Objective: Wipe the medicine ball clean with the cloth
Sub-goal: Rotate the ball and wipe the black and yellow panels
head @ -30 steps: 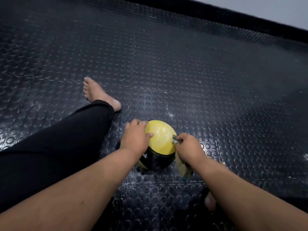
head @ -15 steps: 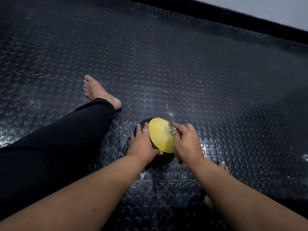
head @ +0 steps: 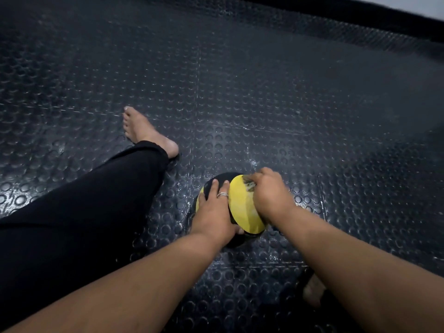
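Observation:
The medicine ball, black with a yellow panel, sits on the studded floor between my arms. My left hand lies over its left side, fingers spread across the black part and thumb under the yellow panel. My right hand grips a bunched cloth and presses it against the upper right of the yellow panel. Only a small pale edge of the cloth shows past my fingers.
The floor is dark studded rubber matting. My left leg in black trousers stretches out to the left, with its bare foot on the mat. My right foot lies under my right forearm. A dark wall base runs along the far edge.
The ball has turned so the yellow panel faces right and more black shows. My right hand with the cloth moved up from the ball's lower right to its upper right. My left hand shifted forward over the ball.

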Demonstrator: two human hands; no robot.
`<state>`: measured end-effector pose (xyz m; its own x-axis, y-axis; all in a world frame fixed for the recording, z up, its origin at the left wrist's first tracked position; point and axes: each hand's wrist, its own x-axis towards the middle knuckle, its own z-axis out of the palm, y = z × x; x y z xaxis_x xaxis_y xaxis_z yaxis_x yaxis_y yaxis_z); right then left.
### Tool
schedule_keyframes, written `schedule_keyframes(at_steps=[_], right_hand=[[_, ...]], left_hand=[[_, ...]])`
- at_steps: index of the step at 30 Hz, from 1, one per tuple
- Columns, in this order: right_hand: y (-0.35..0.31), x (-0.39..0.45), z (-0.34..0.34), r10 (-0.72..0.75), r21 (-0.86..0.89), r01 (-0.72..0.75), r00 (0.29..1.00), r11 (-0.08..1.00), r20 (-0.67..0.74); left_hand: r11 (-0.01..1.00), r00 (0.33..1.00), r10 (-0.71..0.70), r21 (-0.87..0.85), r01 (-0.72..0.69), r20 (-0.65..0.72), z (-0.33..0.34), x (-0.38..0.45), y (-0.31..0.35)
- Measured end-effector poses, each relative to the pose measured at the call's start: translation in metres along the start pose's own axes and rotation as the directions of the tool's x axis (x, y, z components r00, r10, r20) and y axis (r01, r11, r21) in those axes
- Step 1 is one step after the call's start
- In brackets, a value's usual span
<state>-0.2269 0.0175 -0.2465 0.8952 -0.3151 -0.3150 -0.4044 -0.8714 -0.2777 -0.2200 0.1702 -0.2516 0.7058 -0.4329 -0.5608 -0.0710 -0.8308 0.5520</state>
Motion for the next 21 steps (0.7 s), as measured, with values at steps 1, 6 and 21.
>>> schedule_keyframes(at_steps=[1, 6, 21], right_hand=[[-0.004, -0.007, 0.002, -0.059, -0.012, 0.059, 0.998, 0.998, 0.004], [-0.016, -0.031, -0.003, -0.240, -0.006, 0.240, 0.971, 0.971, 0.010], [-0.010, 0.002, -0.013, 0.277, 0.182, -0.267, 0.960, 0.946, -0.032]], left_hand=[[1.000, 1.000, -0.009, -0.018, 0.009, -0.003, -0.002, 0.003, -0.001], [1.000, 1.000, 0.004, -0.030, -0.004, 0.008, -0.007, 0.004, -0.005], [0.999, 0.999, 0.017, 0.027, -0.018, 0.032, 0.000, -0.003, -0.003]])
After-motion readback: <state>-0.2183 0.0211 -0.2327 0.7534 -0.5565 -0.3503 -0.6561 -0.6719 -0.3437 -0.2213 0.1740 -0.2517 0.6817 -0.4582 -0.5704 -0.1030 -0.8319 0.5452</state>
